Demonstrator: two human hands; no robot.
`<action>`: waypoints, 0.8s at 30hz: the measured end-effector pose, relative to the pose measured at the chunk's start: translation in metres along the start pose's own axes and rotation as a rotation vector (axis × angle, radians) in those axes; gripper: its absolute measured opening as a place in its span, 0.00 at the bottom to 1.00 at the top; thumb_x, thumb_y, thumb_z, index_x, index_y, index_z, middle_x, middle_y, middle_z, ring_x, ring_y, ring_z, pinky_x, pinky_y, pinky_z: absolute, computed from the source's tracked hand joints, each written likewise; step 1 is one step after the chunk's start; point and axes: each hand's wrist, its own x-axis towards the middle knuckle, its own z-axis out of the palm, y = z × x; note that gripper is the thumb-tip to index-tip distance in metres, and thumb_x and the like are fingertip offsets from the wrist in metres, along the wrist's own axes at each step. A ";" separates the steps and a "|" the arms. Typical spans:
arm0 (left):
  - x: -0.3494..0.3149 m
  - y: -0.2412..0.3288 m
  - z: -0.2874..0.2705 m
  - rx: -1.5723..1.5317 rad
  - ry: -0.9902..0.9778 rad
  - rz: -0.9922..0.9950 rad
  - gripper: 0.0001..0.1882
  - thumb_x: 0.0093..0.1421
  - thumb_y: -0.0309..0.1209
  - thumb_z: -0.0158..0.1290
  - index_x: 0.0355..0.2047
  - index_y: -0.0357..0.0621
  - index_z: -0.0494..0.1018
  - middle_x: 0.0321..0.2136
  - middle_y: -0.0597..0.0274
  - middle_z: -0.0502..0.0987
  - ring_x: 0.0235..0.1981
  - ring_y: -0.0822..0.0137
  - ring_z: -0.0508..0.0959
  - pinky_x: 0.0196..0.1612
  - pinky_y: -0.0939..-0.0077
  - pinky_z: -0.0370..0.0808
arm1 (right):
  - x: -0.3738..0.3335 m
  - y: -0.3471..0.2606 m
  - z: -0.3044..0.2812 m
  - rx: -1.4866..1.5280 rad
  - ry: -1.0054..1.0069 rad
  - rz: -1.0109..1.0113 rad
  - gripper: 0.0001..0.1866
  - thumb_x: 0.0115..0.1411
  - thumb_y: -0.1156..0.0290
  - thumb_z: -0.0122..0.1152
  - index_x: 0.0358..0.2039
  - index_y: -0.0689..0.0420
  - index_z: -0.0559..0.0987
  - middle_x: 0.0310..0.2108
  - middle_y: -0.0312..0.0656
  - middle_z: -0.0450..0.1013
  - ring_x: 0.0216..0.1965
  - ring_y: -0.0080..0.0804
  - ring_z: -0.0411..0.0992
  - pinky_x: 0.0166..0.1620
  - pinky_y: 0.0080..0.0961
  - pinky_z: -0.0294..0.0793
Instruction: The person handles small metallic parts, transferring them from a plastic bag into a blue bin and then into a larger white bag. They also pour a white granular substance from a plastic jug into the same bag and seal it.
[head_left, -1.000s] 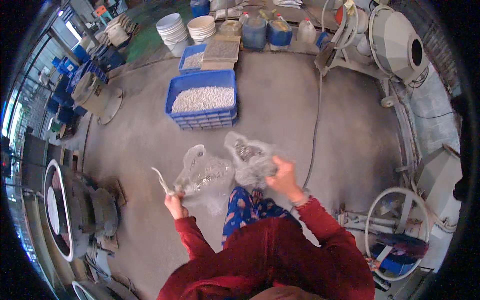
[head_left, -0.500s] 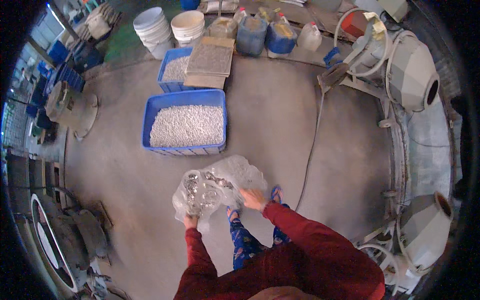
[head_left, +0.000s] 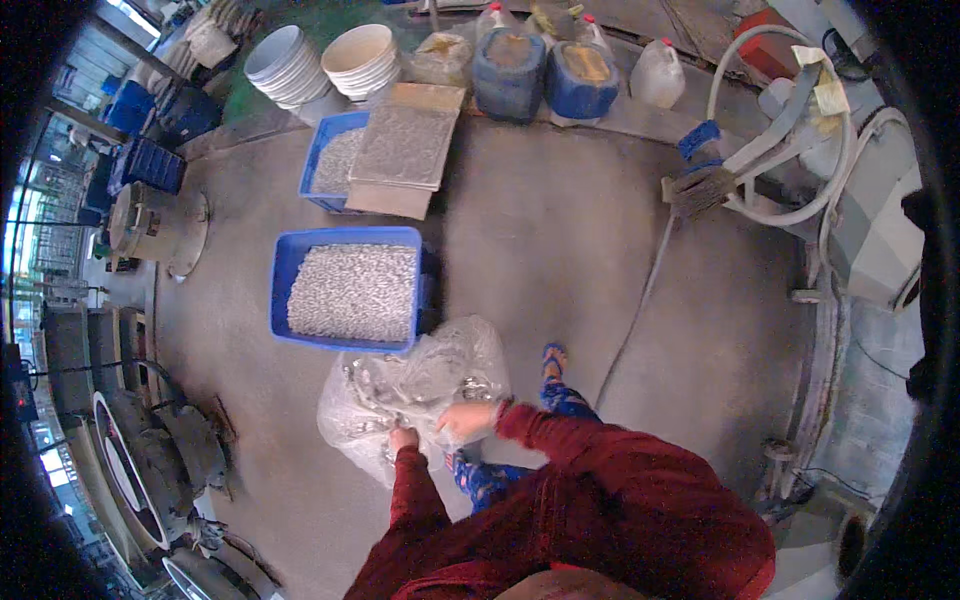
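Two hands [head_left: 403,438] [head_left: 468,418] gripping clear bag [head_left: 412,382], blue crate [head_left: 283,282], any print illegible

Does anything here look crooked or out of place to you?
The flat, cardboard-like cover on the rear blue crate looks askew: it sits at a slant and covers only part, leaving pale pellets exposed at the left.

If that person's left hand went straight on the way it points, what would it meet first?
The left hand would first push into the clear plastic bag it grips; beyond that, probably the blue tub of whitish pellets, though depth is unclear.
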 end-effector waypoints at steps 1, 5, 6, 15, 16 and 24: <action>-0.011 0.028 0.020 -0.011 -0.031 0.242 0.24 0.45 0.34 0.50 0.45 0.38 0.71 0.37 0.42 0.75 0.47 0.53 0.71 0.51 0.66 0.68 | -0.037 0.022 -0.039 -0.093 0.050 0.139 0.22 0.44 0.71 0.55 0.43 0.60 0.74 0.42 0.51 0.72 0.42 0.43 0.70 0.47 0.33 0.68; -0.029 0.140 0.063 -0.061 -0.157 0.543 0.23 0.43 0.34 0.54 0.42 0.40 0.73 0.44 0.51 0.73 0.47 0.54 0.71 0.51 0.66 0.68 | -0.229 0.097 -0.194 0.154 0.818 0.640 0.26 0.48 0.69 0.57 0.49 0.64 0.68 0.44 0.49 0.71 0.44 0.38 0.71 0.47 0.31 0.69; -0.023 0.168 0.063 -0.127 -0.159 0.524 0.24 0.43 0.34 0.54 0.43 0.40 0.72 0.47 0.51 0.72 0.49 0.56 0.71 0.52 0.66 0.67 | -0.263 0.102 -0.232 -0.041 0.834 0.697 0.27 0.50 0.70 0.56 0.51 0.66 0.65 0.44 0.49 0.71 0.46 0.37 0.70 0.48 0.31 0.69; 0.065 0.409 -0.025 -0.046 -0.092 0.397 0.34 0.46 0.44 0.58 0.49 0.34 0.65 0.47 0.40 0.69 0.49 0.46 0.69 0.50 0.58 0.67 | -0.268 0.046 -0.466 -0.055 1.037 0.146 0.28 0.49 0.61 0.61 0.52 0.52 0.69 0.50 0.50 0.64 0.55 0.45 0.58 0.58 0.36 0.56; 0.077 0.454 -0.038 -0.056 -0.052 0.448 0.34 0.47 0.45 0.58 0.47 0.32 0.66 0.45 0.40 0.70 0.47 0.46 0.71 0.51 0.59 0.67 | -0.268 0.056 -0.488 -0.114 1.005 0.221 0.29 0.49 0.60 0.61 0.52 0.52 0.68 0.50 0.51 0.64 0.55 0.45 0.57 0.58 0.36 0.55; 0.095 0.916 -0.118 -0.028 -0.232 0.874 0.52 0.44 0.70 0.46 0.37 0.19 0.70 0.39 0.30 0.72 0.46 0.47 0.72 0.48 0.62 0.68 | -0.346 0.154 -0.563 0.451 1.035 0.626 0.35 0.53 0.54 0.58 0.60 0.45 0.59 0.61 0.47 0.50 0.62 0.46 0.48 0.56 0.49 0.55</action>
